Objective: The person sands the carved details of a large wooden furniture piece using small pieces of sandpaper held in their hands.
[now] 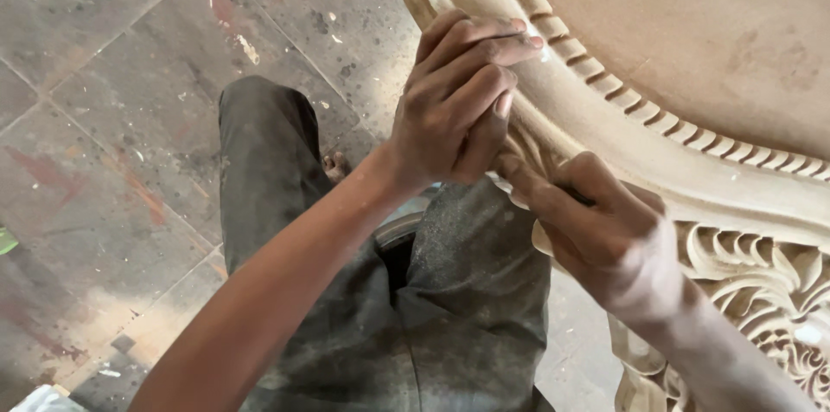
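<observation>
A large pale carved wooden panel (692,49) fills the upper right, with a rope-like moulding (605,75) around a smooth centre and leafy carving (761,282) lower down. My left hand (458,101) reaches up from the lower left, its fingers curled over the panel's rounded outer rim. My right hand (605,230) is a closed fist pressed against the same rim just below. A thin dark tool (577,197) shows between its fingers, mostly hidden. Both hands are dusted with wood powder.
My dusty grey trousers (467,291) and a bare foot (335,166) are below the hands. Stained dark stone floor tiles (104,118) spread to the left, with paint marks and scraps. A green object (5,241) peeks in at the left edge.
</observation>
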